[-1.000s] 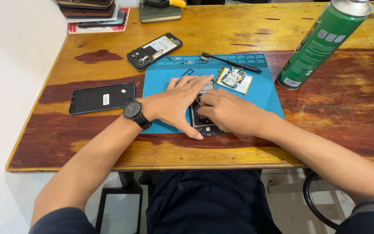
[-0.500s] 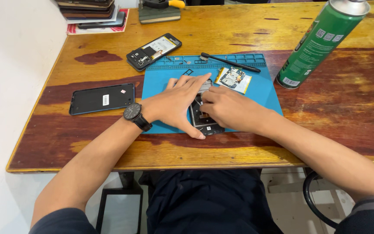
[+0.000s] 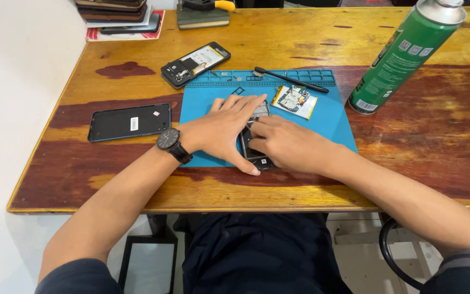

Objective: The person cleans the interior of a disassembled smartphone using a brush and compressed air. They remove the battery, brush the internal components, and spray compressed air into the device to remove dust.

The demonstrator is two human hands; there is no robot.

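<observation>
An opened black phone [image 3: 254, 152] lies on a blue work mat [image 3: 333, 120] on the wooden table. My left hand [image 3: 225, 130], with a black watch on its wrist, presses flat on the phone's left side, thumb along its lower edge. My right hand [image 3: 288, 144] rests on the phone from the right, fingertips curled onto its inner parts. Most of the phone is hidden under both hands. A small circuit board [image 3: 295, 101] lies on the mat just above my right hand.
A black tool [image 3: 291, 80] lies across the mat's top. A second opened phone [image 3: 195, 64] sits beyond the mat, a black back cover [image 3: 129, 122] to the left. A tall green spray can [image 3: 403, 54] stands at right. Stacked items [image 3: 121, 16] sit at the far left.
Both hands stay on the phone; the fingers have shifted only slightly.
</observation>
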